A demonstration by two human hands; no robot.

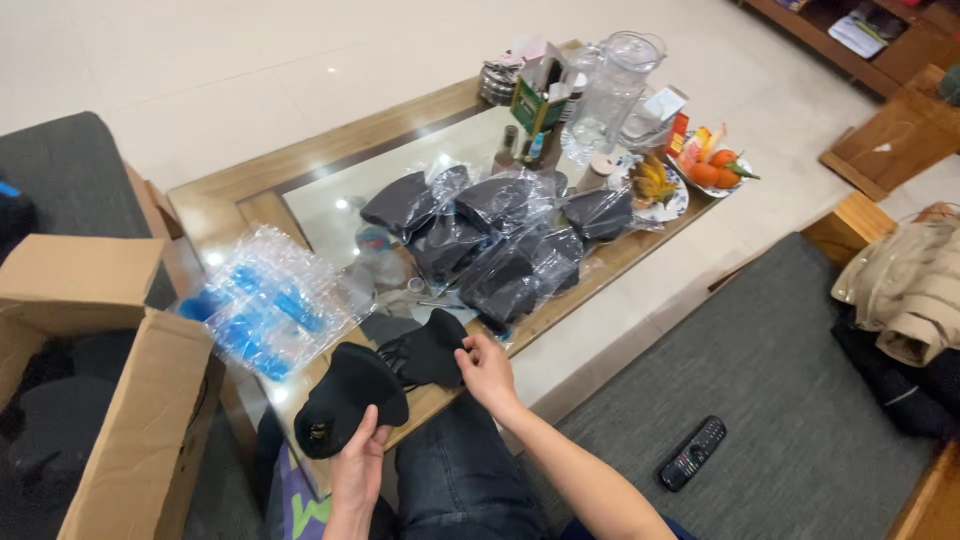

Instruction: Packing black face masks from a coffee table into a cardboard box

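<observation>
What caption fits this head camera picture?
Left hand and right hand hold black caps over a cluttered coffee table.

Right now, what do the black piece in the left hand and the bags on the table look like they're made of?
The black piece looks like soft matte fabric, limp and without shine, though the exact cloth is unclear. The bags look like thin clear plastic film: glossy, crinkled, with dark contents showing through.

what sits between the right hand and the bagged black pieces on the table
Nothing visible blocks it. The right hand touches a loose black fabric piece at the table edge, and the nearest bagged black piece lies just beyond, with only bare table between.
</observation>
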